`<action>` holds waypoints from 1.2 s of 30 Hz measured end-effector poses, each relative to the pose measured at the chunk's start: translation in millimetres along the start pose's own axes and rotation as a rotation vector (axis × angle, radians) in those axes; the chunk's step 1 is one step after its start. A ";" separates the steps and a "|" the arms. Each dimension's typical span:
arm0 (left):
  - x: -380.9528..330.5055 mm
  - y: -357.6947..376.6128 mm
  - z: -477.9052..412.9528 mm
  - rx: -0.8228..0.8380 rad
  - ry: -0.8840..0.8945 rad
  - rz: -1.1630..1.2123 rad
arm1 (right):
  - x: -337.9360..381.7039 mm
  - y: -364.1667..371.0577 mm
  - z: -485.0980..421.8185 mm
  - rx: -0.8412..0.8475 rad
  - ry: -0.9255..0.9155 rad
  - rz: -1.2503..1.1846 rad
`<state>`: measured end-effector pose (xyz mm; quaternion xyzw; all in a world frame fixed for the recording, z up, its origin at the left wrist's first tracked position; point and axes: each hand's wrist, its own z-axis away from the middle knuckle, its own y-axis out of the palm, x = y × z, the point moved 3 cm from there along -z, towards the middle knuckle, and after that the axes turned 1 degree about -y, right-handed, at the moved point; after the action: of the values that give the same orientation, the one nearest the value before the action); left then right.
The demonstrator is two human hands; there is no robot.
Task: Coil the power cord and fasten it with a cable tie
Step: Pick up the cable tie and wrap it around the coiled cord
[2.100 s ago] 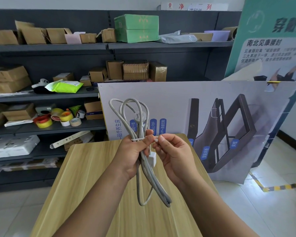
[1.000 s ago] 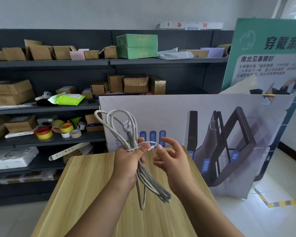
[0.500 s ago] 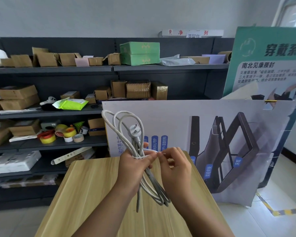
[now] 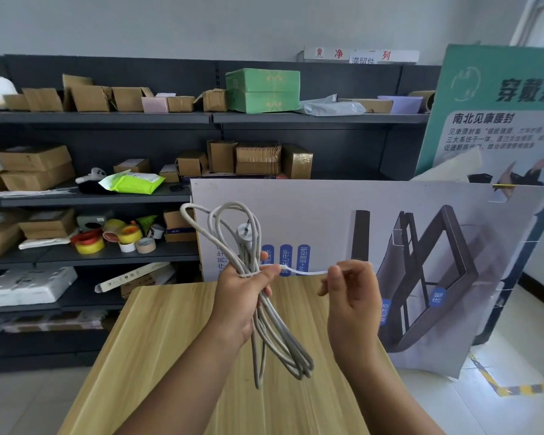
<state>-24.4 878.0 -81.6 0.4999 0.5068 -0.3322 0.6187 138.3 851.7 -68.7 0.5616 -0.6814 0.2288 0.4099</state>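
A grey-white power cord (image 4: pixel 283 346) is gathered into long loops and held above the wooden table (image 4: pixel 157 350). My left hand (image 4: pixel 242 296) grips the bundle at its middle; loops rise above the fist, with the round plug (image 4: pixel 244 231) among them, and hang below it. A white cable tie (image 4: pixel 305 271) circles the bundle at my left thumb. Its free tail runs straight to the right, where my right hand (image 4: pixel 350 293) pinches its end between thumb and forefinger.
Dark shelving (image 4: pixel 107 196) with cardboard boxes, tape rolls (image 4: pixel 113 238) and a green box stands behind the table. A large printed board (image 4: pixel 390 221) leans at the table's far right edge, with a green poster (image 4: pixel 496 114) behind it.
My right hand has moved to the right, away from the left hand, and the cable tie's tail is now drawn out straight between them. The loop around the bundle looks tighter.
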 end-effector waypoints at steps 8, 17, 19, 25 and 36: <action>4.5 7.7 11.5 0.146 0.004 0.009 | -20.5 17.7 -4.1 0.158 0.258 0.055; -0.2 7.0 16.8 0.206 0.011 -0.066 | -25.8 19.4 -0.8 0.261 0.457 -0.187; -0.8 6.8 18.4 0.184 0.036 -0.067 | -25.4 17.1 -2.3 0.271 0.444 -0.153; 3.6 1.9 13.1 0.069 0.054 -0.093 | -24.1 16.4 -2.3 0.321 0.391 0.006; -1.3 -13.0 4.7 0.045 -0.004 0.128 | -28.2 -7.3 -15.2 0.246 0.435 -0.053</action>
<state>-35.3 869.8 -84.1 0.5443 0.4650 -0.3042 0.6285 150.8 877.8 -84.3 0.5624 -0.5294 0.4146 0.4812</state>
